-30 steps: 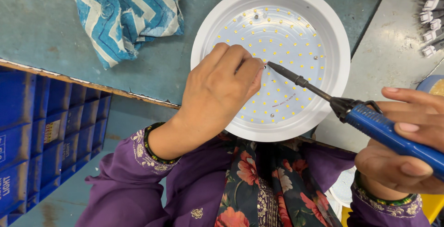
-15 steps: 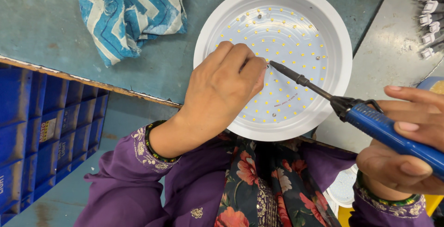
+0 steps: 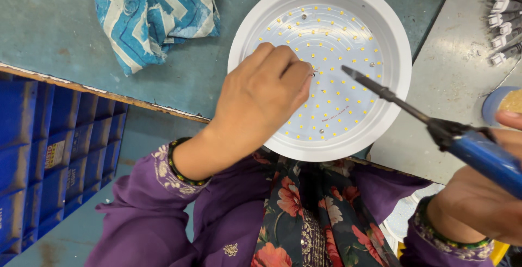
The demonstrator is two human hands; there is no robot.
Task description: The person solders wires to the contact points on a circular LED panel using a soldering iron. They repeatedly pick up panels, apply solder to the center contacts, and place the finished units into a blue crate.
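Observation:
A round white lamp housing (image 3: 402, 55) lies on the teal bench, its inner disc (image 3: 337, 44) dotted with several small yellow LEDs. My left hand (image 3: 261, 98) rests over the disc's left side, fingertips pinched on something tiny near the centre; what it is I cannot tell. My right hand (image 3: 484, 191) at the lower right grips a blue-handled soldering iron (image 3: 467, 147). Its dark tip (image 3: 348, 71) hovers just right of my left fingertips, a short gap apart.
A blue and white zigzag cloth (image 3: 157, 11) lies at the back left of the bench. Blue plastic crates (image 3: 54, 153) stand below the bench edge on the left. Several grey connectors (image 3: 503, 11) and a round container (image 3: 503, 104) sit on the grey surface at right.
The iron's tip has drawn back to the right, away from my left fingertips where it was touching. My left hand stays pinched over the disc.

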